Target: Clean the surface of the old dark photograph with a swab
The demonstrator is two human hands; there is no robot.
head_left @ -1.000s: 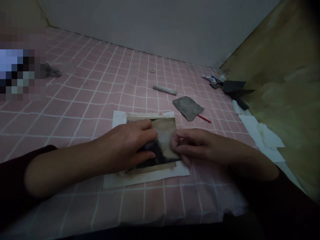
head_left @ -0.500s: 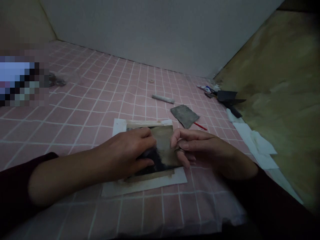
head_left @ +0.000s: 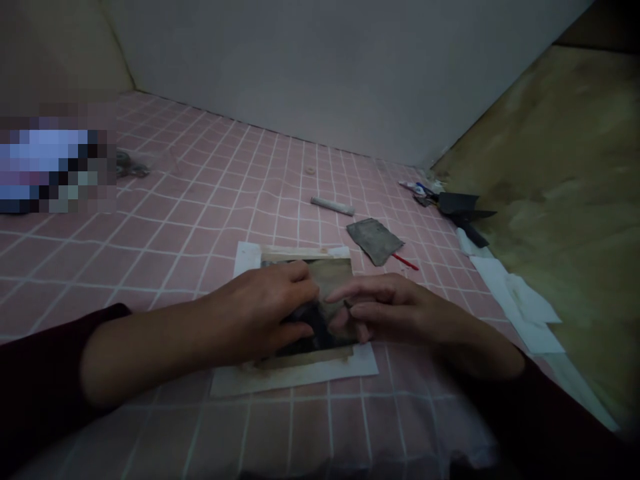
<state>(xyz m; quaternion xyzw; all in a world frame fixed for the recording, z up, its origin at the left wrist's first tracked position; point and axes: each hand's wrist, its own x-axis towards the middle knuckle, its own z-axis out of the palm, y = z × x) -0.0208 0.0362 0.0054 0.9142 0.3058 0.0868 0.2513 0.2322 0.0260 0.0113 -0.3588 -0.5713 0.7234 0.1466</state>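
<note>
A dark painted or charcoal picture point(head_left: 340, 273) lies on a white sheet of paper point(head_left: 295, 380), with brownish smudged borders around it. My left hand point(head_left: 267, 303) rests over the picture's left part. Its thumb is apart from the curled forefinger, and the other fingertips are hidden. Over the right edge of the picture is my right hand point(head_left: 387, 307), its forefinger stretched toward the left hand. Thumb and bent fingers are pinched together. A small dark bit shows at the thumb tip, too dim to name.
Beyond the picture lie a grey cloth-like square point(head_left: 375, 240), a red stick point(head_left: 406, 261) and a pale grey roll point(head_left: 333, 206). Black-handled tools point(head_left: 463, 207) and white paper sheets point(head_left: 520, 300) line the right side. A pinkish checked cloth point(head_left: 150, 267) covers the table, with a wall behind.
My right hand has shifted inward over the picture, its forefinger straighter and nearer my left hand. The whole view has moved slightly; my left hand keeps its place on the picture.
</note>
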